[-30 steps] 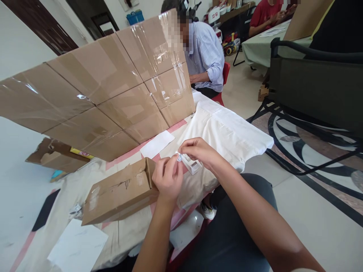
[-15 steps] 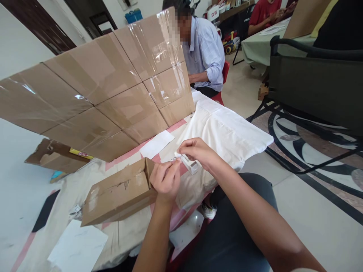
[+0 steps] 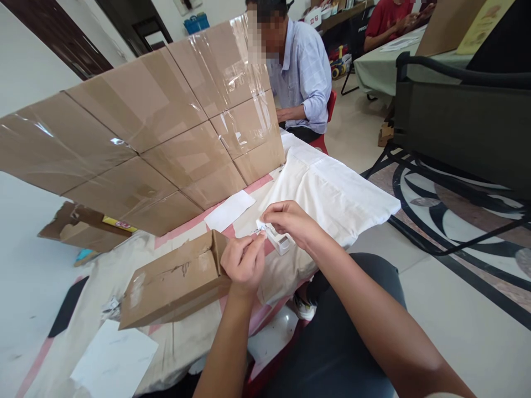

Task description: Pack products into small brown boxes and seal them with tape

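Observation:
My left hand [image 3: 244,262] is closed in a pinch, its fingertips near those of my right hand. Something small and thin shows at its fingertips, too tiny to name. My right hand [image 3: 290,221] also pinches, with thumb and forefinger on a small white piece [image 3: 260,224]. Just below the right hand, a small white open-topped plastic container [image 3: 284,245] sits on the cloth, partly covered by the fingers. A closed brown cardboard box [image 3: 174,282] lies beside my left hand, its right end behind the knuckles.
A tall taped cardboard panel [image 3: 166,116] stands across the cloth-covered table [image 3: 327,182]. White paper [image 3: 230,210] lies near its foot, another sheet [image 3: 114,359] at front left. A person in a blue shirt [image 3: 307,72] sits beyond. A dark folding chair [image 3: 456,132] stands at right.
Both hands stay almost in place, with only a slight shift of the fingertips. The white piece shows a little more now. The person beyond the panel has leaned slightly to the right.

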The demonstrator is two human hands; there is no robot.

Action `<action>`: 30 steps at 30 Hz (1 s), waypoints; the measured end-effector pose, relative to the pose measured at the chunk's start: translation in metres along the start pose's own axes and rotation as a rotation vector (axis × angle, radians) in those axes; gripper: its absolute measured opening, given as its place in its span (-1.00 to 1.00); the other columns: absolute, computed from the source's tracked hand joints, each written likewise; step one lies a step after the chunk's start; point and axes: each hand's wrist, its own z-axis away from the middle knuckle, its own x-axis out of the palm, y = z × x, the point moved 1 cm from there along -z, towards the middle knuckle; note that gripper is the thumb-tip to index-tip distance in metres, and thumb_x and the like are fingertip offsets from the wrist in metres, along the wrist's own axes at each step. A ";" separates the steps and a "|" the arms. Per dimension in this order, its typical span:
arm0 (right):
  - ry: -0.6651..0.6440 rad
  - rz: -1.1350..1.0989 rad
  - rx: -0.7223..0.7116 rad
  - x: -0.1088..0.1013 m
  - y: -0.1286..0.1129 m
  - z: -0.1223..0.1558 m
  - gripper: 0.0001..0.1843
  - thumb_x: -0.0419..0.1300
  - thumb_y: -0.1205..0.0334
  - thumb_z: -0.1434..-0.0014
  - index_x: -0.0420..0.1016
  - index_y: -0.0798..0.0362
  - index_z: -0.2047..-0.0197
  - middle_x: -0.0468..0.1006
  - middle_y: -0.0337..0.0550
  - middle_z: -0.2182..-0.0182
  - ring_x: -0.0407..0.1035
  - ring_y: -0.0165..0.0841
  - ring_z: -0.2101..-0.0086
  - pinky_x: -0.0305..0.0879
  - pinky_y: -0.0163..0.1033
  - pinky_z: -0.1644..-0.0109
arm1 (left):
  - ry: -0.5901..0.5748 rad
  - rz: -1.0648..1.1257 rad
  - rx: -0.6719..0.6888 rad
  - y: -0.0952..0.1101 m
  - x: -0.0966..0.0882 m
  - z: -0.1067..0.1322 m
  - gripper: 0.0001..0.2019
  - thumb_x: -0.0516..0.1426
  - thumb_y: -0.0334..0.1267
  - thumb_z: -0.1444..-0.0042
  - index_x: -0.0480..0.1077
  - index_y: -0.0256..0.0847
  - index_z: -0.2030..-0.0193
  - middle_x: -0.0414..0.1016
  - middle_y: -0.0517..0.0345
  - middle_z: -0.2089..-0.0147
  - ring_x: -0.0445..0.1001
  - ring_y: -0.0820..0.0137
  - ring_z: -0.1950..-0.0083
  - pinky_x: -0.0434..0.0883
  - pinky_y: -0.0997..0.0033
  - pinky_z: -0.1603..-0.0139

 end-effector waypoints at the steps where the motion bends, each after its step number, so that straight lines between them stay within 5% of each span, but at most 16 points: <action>1: 0.001 -0.005 0.000 0.000 0.000 0.000 -0.84 0.34 0.19 0.15 0.50 0.09 0.58 0.14 -0.44 0.73 -0.10 -0.57 0.62 -0.22 -0.32 0.53 | 0.003 0.002 0.001 0.000 0.000 0.000 -0.76 0.28 -0.52 -0.14 0.58 -0.13 0.11 0.43 0.16 0.36 0.40 0.47 0.40 0.34 0.43 0.36; 22: 0.086 -0.084 -0.039 -0.016 -0.013 -0.001 -0.79 0.36 0.22 0.13 0.41 0.08 0.58 0.05 -0.48 0.73 -0.17 -0.60 0.65 -0.33 -0.30 0.54 | -0.036 0.039 -0.027 0.009 -0.002 0.002 -0.73 0.25 -0.54 -0.14 0.56 -0.15 0.07 0.40 0.17 0.35 0.36 0.48 0.40 0.33 0.44 0.36; 30: 0.040 -0.083 -0.066 -0.019 -0.012 -0.002 -0.79 0.37 0.19 0.10 0.44 0.09 0.55 0.07 -0.47 0.73 -0.15 -0.59 0.64 -0.30 -0.30 0.54 | -0.061 0.113 -0.158 0.008 0.004 0.002 -0.75 0.23 -0.45 -0.18 0.48 -0.18 0.00 0.51 -0.08 -0.03 0.56 0.31 0.08 0.52 0.33 0.13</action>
